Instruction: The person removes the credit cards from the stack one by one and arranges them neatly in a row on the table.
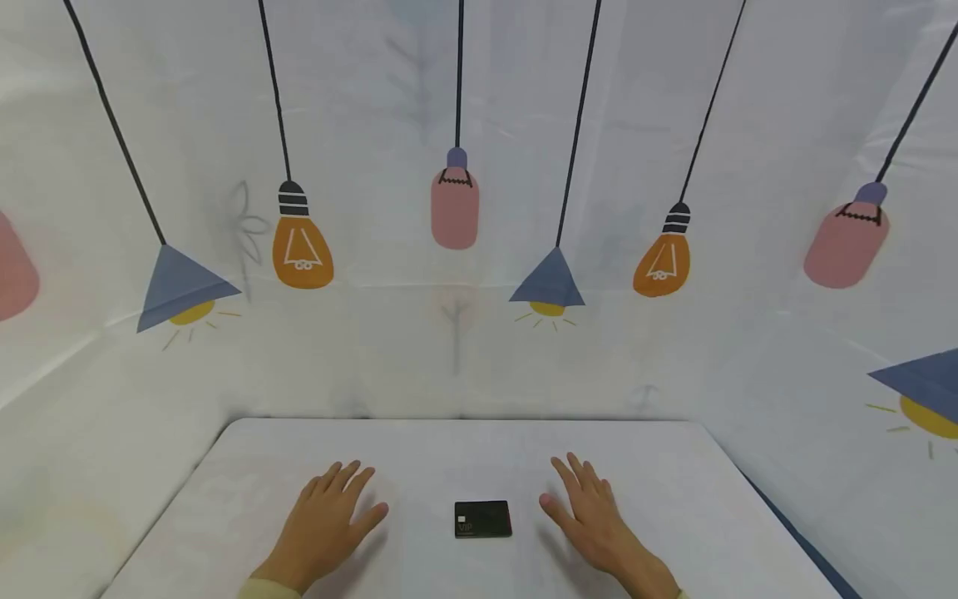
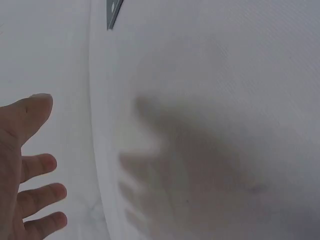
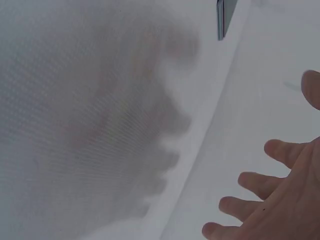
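Observation:
A black card (image 1: pixel 490 520) with a small pale chip square and the letters VIP lies flat on the white table (image 1: pixel 419 449), between the two hands. To its left, my left hand (image 1: pixel 323 520) hovers over the table with fingers spread and nothing held. My right hand (image 1: pixel 593 517) mirrors it on the other side, fingers apart and holding nothing. Each hand casts a soft shadow on the tabletop. In the left wrist view the card's edge (image 2: pixel 113 12) shows at the top; the right wrist view also catches a corner of the card (image 3: pixel 225 17).
Behind the table hangs a pale sheet (image 1: pixel 389 358) printed with lamps and bulbs, and it continues along both sides. The table's far edge (image 1: pixel 460 419) meets this sheet. A dark blue strip (image 1: pixel 801 532) runs along the right side of the table.

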Action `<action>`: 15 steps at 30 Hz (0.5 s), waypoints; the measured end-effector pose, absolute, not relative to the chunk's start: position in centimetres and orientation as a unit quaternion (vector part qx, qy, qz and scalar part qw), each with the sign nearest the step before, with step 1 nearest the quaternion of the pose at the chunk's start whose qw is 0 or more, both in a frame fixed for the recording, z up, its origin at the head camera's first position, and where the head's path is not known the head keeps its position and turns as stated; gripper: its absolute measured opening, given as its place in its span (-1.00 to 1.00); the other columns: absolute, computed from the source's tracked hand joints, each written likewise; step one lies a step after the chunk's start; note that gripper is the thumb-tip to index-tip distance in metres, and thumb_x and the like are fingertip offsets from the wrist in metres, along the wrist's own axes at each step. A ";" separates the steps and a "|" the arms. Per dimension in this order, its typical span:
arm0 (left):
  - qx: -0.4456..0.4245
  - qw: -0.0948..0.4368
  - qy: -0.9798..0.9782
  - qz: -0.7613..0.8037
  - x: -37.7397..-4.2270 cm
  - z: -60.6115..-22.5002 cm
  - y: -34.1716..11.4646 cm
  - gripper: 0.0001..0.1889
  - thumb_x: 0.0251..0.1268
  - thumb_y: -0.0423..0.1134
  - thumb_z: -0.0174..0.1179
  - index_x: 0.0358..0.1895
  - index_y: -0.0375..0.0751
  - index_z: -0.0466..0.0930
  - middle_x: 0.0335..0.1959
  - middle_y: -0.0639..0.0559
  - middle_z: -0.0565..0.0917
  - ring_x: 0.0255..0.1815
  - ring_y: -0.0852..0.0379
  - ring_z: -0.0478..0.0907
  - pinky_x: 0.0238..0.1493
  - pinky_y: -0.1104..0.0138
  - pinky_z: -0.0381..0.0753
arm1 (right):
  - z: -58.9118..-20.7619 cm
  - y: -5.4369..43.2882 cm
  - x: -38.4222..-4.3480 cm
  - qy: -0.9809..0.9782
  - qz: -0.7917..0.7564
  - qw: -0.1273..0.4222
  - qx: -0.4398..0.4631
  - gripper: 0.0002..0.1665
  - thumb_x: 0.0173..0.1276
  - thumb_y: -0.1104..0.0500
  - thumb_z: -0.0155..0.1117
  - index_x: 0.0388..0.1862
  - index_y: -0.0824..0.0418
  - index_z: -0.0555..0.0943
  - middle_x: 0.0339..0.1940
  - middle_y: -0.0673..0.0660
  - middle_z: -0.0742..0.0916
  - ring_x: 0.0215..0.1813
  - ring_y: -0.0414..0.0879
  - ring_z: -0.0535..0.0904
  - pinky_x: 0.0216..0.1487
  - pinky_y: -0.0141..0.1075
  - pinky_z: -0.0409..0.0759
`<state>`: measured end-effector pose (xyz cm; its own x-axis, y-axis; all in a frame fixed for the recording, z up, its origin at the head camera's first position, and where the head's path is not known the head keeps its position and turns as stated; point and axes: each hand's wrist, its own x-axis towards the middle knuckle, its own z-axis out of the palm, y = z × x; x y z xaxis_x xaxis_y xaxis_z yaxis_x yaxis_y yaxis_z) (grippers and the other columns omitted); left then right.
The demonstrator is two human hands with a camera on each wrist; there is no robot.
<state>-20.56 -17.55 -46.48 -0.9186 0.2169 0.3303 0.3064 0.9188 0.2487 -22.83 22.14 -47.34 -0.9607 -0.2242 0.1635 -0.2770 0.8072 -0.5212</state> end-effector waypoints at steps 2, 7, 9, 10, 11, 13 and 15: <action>-0.157 0.144 -0.964 -0.160 -20.9 -46.7 -16.8 -0.40 0.40 0.19 0.21 0.27 -0.20 0.58 0.30 -0.20 0.56 0.38 -0.33 0.39 0.34 -0.25 0.32 | -47.5 22.2 -22.8 -0.949 0.278 0.049 0.139 -0.16 0.54 -0.27 0.08 0.59 0.17 0.24 0.60 0.35 0.24 0.60 0.44 -0.05 0.47 0.43 -0.16; -0.217 0.135 -0.953 -0.162 -22.1 -47.4 -14.6 -0.43 0.35 0.14 0.28 0.24 -0.21 0.59 0.26 -0.19 0.58 0.35 -0.32 0.42 0.31 -0.21 0.39 | -47.7 22.1 -22.6 -0.946 0.273 0.049 0.168 -0.17 0.49 -0.23 0.18 0.54 0.19 0.31 0.56 0.35 0.30 0.58 0.44 0.01 0.46 0.43 -0.09; -0.239 0.133 -0.949 -0.159 -22.7 -47.7 -13.6 -0.42 0.33 0.14 0.29 0.23 -0.21 0.59 0.25 -0.20 0.58 0.34 -0.33 0.43 0.29 -0.20 0.40 | -47.8 22.1 -22.5 -0.944 0.274 0.046 0.176 -0.18 0.47 -0.23 0.21 0.52 0.19 0.34 0.55 0.34 0.32 0.57 0.44 0.03 0.46 0.43 -0.07; -0.248 0.131 -0.946 -0.159 -22.9 -47.7 -13.2 -0.42 0.32 0.15 0.29 0.22 -0.22 0.59 0.24 -0.20 0.58 0.33 -0.33 0.44 0.29 -0.20 0.41 | -47.8 22.0 -22.5 -0.944 0.272 0.045 0.181 -0.19 0.46 -0.23 0.22 0.51 0.18 0.35 0.55 0.34 0.33 0.57 0.45 0.04 0.46 0.43 -0.06; -0.256 0.128 -0.945 -0.155 -23.2 -47.8 -12.7 -0.41 0.32 0.17 0.29 0.22 -0.20 0.59 0.23 -0.19 0.58 0.32 -0.32 0.44 0.29 -0.19 0.41 | -47.9 21.9 -22.5 -0.943 0.272 0.041 0.184 -0.19 0.45 -0.23 0.23 0.51 0.18 0.36 0.55 0.34 0.34 0.57 0.44 0.05 0.46 0.42 -0.05; -0.271 0.122 -0.943 -0.150 -23.5 -47.8 -11.9 -0.40 0.30 0.18 0.29 0.21 -0.19 0.59 0.22 -0.19 0.59 0.31 -0.31 0.45 0.29 -0.17 0.42 | -47.9 21.6 -22.5 -0.942 0.273 0.031 0.190 -0.18 0.43 -0.24 0.26 0.50 0.16 0.37 0.54 0.33 0.35 0.57 0.44 0.06 0.46 0.41 -0.04; -0.282 0.110 -0.942 -0.144 -23.7 -47.7 -11.1 -0.40 0.29 0.20 0.29 0.21 -0.18 0.60 0.22 -0.18 0.59 0.31 -0.29 0.46 0.29 -0.15 0.42 | -48.1 21.2 -22.5 -0.942 0.270 0.021 0.197 -0.17 0.40 -0.25 0.29 0.48 0.15 0.38 0.53 0.33 0.36 0.56 0.44 0.08 0.46 0.40 -0.01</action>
